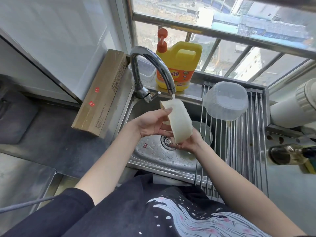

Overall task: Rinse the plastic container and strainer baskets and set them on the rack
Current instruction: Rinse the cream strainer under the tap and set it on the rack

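Both hands hold a white strainer basket [177, 120] over the sink [153, 156], tilted, its upper end right under the faucet [150, 72] spout with water running onto it. Left hand [152, 124] grips the basket's left edge, thumb on the rim, fingers curled under. Right hand [188, 142] cups the lower end from below, fingers wrapped on it. Basket sits at center, above the drain [168, 140]. Clear plastic container [225, 100] lies upside down on the rack [248, 142], at 2 o'clock from the basket, well apart from the hands. Rack spans the sink's right side. Yellow soap jug [177, 65] with orange pump stands on the ledge at 12 o'clock, behind the faucet. Brown box [100, 94] leans at 10 o'clock, left of the sink. Dark bottle [287, 153] at 3 o'clock, past the rack.
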Demonstrator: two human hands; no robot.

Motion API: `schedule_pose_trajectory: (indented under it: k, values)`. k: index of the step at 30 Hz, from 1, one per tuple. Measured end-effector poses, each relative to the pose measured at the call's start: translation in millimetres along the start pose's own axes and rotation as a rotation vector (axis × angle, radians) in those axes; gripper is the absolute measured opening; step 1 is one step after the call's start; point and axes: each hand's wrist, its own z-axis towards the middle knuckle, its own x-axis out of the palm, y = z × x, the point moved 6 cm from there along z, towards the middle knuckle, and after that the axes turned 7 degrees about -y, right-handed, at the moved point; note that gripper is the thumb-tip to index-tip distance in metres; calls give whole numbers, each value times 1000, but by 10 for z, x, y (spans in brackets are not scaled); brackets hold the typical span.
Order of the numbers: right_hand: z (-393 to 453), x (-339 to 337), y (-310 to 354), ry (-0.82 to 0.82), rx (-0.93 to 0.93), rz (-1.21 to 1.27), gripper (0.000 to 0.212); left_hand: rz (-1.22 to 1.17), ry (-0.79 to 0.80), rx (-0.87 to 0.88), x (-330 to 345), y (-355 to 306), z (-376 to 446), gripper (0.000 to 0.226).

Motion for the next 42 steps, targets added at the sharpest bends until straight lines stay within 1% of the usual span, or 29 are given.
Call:
schedule_pose_trajectory:
  k: [1, 3, 5, 7, 10, 14, 17, 18, 19, 20, 22, 23, 24, 26, 27, 28, 30, 32, 34, 36, 38, 39, 42]
  values:
    - [-12, 30, 25, 48, 4, 2, 61, 70, 19, 1, 15, 5, 4, 25]
    - [-37, 58, 83, 81, -3, 20, 66, 208, 36, -4, 21, 27, 8, 27]
    - [-63, 64, 154, 45, -31, 15, 65, 283, 36, -11, 13, 51, 0, 26]
    - [-87, 91, 216, -8, -77, -20, 64, 305, 46, -26, -24, 101, -6, 27]
    - [-127, 171, 276, -43, -156, -56, 64, 364, 100, -52, -96, 210, -45, 28]
    - [-113, 370, 326, 7, -250, -136, 48, 393, 155, -60, -141, 256, -133, 44]
    - [-105, 453, 332, 23, -297, -175, 45, 342, 229, -77, -109, 217, -174, 72]
    - [-156, 461, 352, 21, -331, -186, 45, 324, 241, -102, -98, 213, -170, 77]
    - [-163, 452, 383, 17, -363, -185, 45, 304, 241, -121, -90, 202, -154, 75]
    - [-173, 437, 419, 20, -391, -175, 47, 285, 222, -129, -94, 190, -124, 71]
    - [-217, 428, 486, 6, -455, -179, 53, 281, 125, -129, -113, 160, -82, 68]
    - [-210, 420, 523, -10, -485, -218, 57, 305, 66, -122, -125, 146, -71, 64]
    - [-227, 407, 557, -46, -522, -265, 56, 340, 11, -115, -136, 140, -70, 57]
    - [-318, 427, 619, -79, -616, -367, 42, 368, -61, -87, -186, 154, -62, 45]
    - [-349, 452, 638, -72, -659, -401, 37, 304, -83, -59, -213, 158, -52, 43]
    - [-404, 504, 654, -63, -700, -422, 33, 196, -99, -22, -237, 158, -38, 44]
    - [-468, 597, 674, -43, -794, -475, 28, -9, -154, 65, -322, 166, 44, 58]
    - [-487, 652, 674, -44, -848, -501, 24, -106, -263, 107, -392, 209, 93, 73]
    - [-530, 658, 696, -47, -863, -472, 23, -88, -344, 111, -433, 288, 104, 90]
    - [-575, 645, 730, -30, -880, -436, 20, 5, -368, 155, -450, 321, 87, 100]
    - [-579, 610, 750, -42, -869, -390, 21, 65, -345, 212, -453, 333, 80, 100]
    - [-575, 591, 767, -37, -850, -329, 20, 72, -328, 237, -447, 327, 75, 100]
    - [-558, 582, 770, 40, -741, -133, 19, 20, -296, 301, -460, 294, 49, 99]
